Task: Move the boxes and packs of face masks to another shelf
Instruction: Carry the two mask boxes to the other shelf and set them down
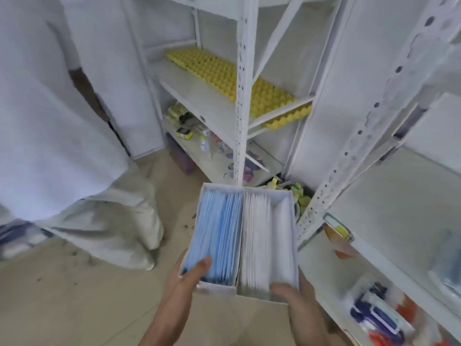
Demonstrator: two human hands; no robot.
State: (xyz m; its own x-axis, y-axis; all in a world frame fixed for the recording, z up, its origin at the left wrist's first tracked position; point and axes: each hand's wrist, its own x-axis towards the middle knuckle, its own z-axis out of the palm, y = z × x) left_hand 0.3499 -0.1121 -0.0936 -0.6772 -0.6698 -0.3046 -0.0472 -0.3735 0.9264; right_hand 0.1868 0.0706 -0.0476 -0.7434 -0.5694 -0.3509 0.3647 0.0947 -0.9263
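Observation:
Two open boxes of face masks are held side by side in front of me, above the floor. The left box is full of blue masks; the right box holds white masks. My left hand grips the near end of the blue box, thumb resting on the masks. At the near end of the white box, my right hand holds on with the thumb over the rim.
A white metal shelf rack stands ahead with yellow egg trays on a middle shelf and small bottles below. Another rack on the right carries packets and boxes. A person in a white coat stands at the left.

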